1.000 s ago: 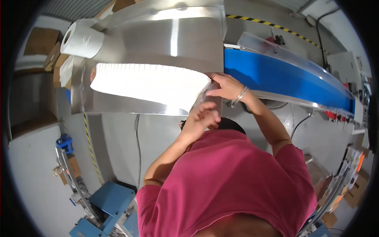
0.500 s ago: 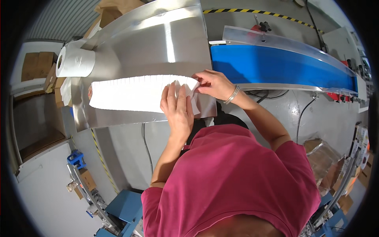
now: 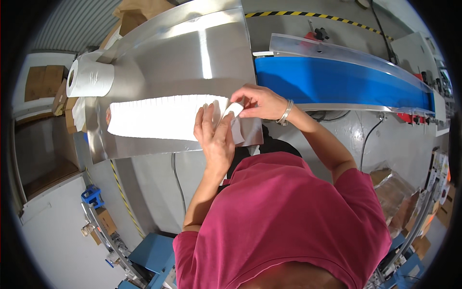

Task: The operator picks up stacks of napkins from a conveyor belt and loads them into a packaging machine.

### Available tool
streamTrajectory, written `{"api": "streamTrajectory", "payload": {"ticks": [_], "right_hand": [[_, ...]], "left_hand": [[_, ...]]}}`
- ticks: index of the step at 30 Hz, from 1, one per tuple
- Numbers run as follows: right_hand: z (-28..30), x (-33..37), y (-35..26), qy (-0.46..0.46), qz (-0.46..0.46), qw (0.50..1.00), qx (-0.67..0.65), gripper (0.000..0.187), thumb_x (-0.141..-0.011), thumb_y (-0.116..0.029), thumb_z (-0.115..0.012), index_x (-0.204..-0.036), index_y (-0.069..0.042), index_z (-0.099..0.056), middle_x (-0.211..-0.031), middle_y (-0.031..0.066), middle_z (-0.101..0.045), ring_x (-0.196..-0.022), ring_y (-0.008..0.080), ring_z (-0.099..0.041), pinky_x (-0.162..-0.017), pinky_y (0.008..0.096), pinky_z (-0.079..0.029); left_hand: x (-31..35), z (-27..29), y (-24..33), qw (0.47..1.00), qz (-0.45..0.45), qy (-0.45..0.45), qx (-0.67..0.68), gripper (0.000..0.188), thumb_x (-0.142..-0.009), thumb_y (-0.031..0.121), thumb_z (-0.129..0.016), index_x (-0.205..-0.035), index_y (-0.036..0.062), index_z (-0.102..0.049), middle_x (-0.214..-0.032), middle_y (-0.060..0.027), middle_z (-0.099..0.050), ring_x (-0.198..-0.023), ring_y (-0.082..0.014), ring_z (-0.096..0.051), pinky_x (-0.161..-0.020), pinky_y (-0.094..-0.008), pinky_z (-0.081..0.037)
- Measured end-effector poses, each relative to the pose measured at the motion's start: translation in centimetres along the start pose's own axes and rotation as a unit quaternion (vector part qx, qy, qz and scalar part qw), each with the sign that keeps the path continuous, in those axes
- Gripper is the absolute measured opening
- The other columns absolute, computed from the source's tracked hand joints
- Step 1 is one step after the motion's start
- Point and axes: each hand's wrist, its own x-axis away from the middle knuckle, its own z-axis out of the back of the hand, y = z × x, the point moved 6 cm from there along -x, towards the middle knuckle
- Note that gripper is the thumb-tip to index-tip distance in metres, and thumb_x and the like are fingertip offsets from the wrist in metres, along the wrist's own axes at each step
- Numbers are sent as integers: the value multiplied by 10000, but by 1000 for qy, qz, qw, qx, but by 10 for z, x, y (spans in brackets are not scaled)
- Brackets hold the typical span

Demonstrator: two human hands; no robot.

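Note:
A long row of overlapping white sheets (image 3: 154, 118), soft like tissue or cloth, lies across the steel table (image 3: 159, 72) near its front edge. My left hand (image 3: 215, 142) rests on the right end of the row, fingers spread and pressing on the sheets. Just beyond it, my right hand (image 3: 257, 101), with silver bangles on the wrist, pinches a folded white sheet (image 3: 235, 109) at that end. The sheet is lifted and bent over between the two hands. Something reddish-brown (image 3: 108, 116) peeks out at the far left end of the row, too small to name.
A large white paper roll (image 3: 94, 77) stands at the table's left side. To the right runs a blue conveyor belt (image 3: 337, 82) with a clear guard rail (image 3: 337, 50). Cardboard boxes (image 3: 45, 82) are at the far left. A cable (image 3: 178, 183) hangs below the table.
My right hand has folded the end sheet up and over toward my left hand, where a rounded fold now shows. My left hand has stayed nearly in place on the row.

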Motion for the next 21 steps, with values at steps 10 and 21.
{"api": "streamTrajectory", "payload": {"ticks": [10, 21], "right_hand": [[72, 51, 63, 213, -169, 962, -36, 230, -931, -253, -588, -932, -43, -495, -832, -7, -528, -733, 55, -463, -653, 252, -441], [141, 97, 25, 386, -43, 803, 452, 498, -744, -156, -745, -1194, -76, -550, -1155, 126, -594, -1033, 291, -579, -875, 391, -463]], "left_hand": [[2, 5, -14, 997, 51, 27, -48, 302, -810, 89, -639, -1097, 20, -575, -1291, -182, -461, -1238, -374, -379, -1014, -495, -259], [3, 7, -19, 999, 21, 29, -31, 340, -797, -12, -621, -1115, 108, -635, -1255, -118, -502, -1205, -344, -432, -990, -455, -328]]}}
